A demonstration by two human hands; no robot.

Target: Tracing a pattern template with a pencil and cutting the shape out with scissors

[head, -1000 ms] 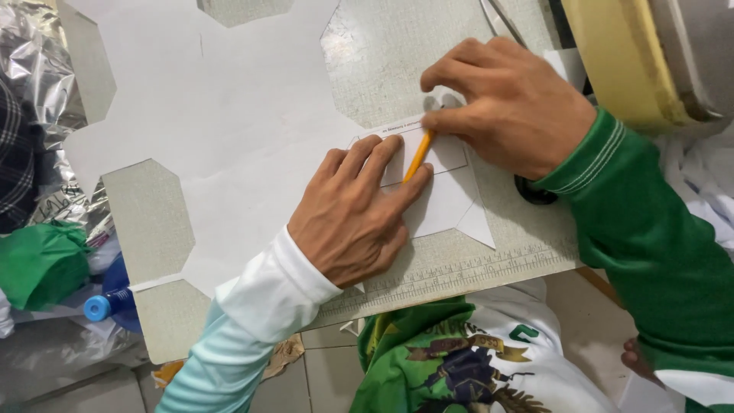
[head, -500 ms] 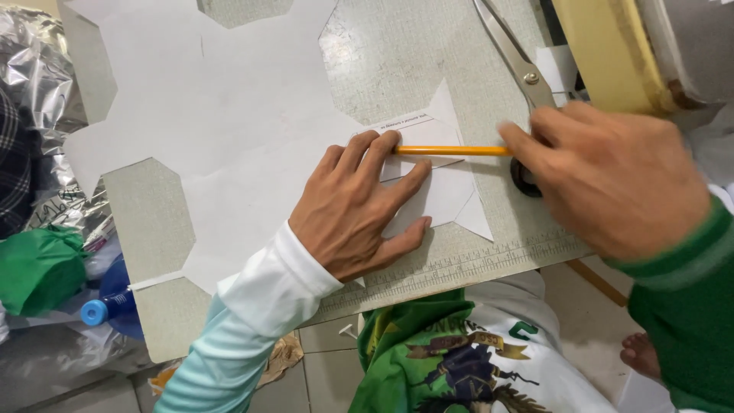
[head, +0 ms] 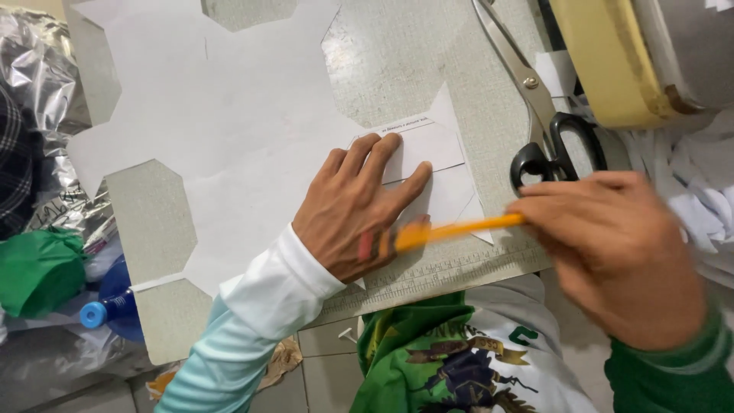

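My left hand (head: 359, 210) lies flat, fingers spread, pressing a small white card template (head: 424, 145) onto a large white paper sheet (head: 222, 130) with polygon cut-outs. The sheet rests on a grey-green cutting mat (head: 397, 53). My right hand (head: 619, 252) holds a yellow pencil (head: 451, 229) with a red eraser end, lifted off the paper and blurred, crossing over my left hand's knuckles. The pencil's tip end is hidden in my right hand's fingers.
Black-handled scissors (head: 547, 115) lie on the mat beside my right hand. A yellow tape roll (head: 612, 61) sits at the top right. Crumpled foil (head: 46, 69), green fabric (head: 34, 271) and a blue bottle (head: 107, 302) lie at the left. Floor tiles (head: 321, 359) show below the mat.
My right hand has drawn back from the card toward the lower right, swinging the pencil away from the line. My left hand stays pressed on the card.
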